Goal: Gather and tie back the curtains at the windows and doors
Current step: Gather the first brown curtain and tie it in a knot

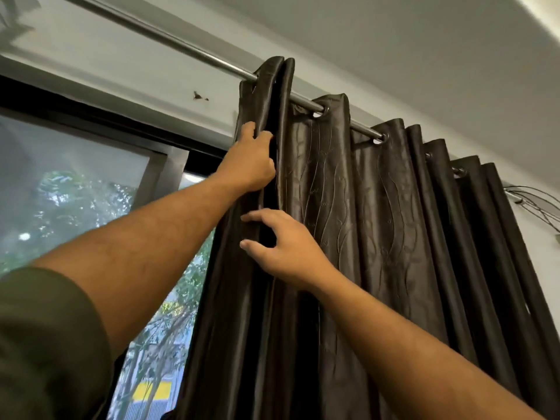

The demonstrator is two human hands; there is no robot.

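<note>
One dark curtain (363, 222), hung from one metal rod (181, 45). Four eyelet rings (325, 110) in plain sight along the rod; others possibly hidden inside the pressed folds at the left end, uncountable. Two hands raised to the cloth: left hand (250, 160) above, right hand (285, 247) below. Two bare forearms, one dark green sleeve (45, 344). One window (75, 207) with a dark frame. One small mark (200, 96) on the wall.

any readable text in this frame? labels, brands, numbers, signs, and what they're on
None readable.
Curtain: only an embossed wavy pattern, no label or tag showing.
Rod: bare metal, no markings.
Window: blurred trees and a yellow patch outside, no legible sign.
</note>
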